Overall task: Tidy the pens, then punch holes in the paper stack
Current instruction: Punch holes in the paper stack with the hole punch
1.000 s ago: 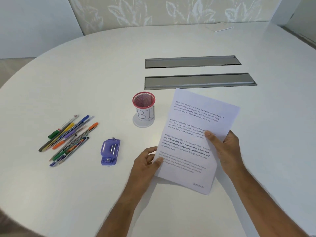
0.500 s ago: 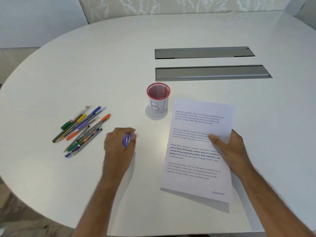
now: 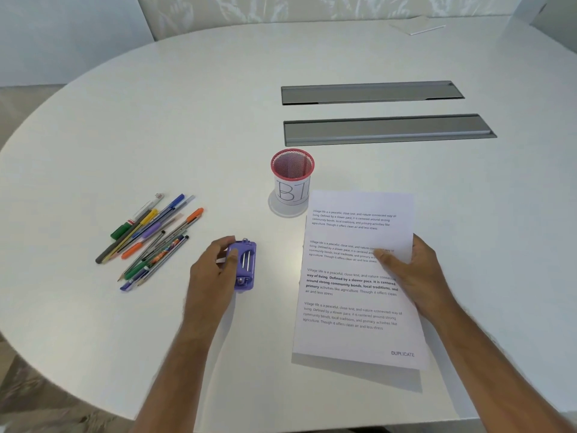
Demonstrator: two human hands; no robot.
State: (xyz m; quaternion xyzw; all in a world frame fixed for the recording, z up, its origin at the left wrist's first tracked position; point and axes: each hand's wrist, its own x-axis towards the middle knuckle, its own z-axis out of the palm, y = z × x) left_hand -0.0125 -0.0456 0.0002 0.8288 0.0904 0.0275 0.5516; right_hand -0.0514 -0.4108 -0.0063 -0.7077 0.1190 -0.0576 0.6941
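Observation:
My left hand grips the left side of a purple hole punch, thumb on its top; I cannot tell whether the punch rests on the white table. My right hand holds the right edge of a printed paper stack, lifted slightly so it casts a shadow at its near edge. Several pens and pencils lie loose in a pile to the left. A red mesh pen cup with a white label stands upright just beyond the paper's top left corner, with no pens showing above its rim.
Two grey cable trays are set into the table beyond the cup. A white notepad lies at the far edge. The table's curved rim runs along the left and close to me.
My left hand let go of the paper, went left and took hold of the purple punch. The paper stack swung upright and came lower in my right hand.

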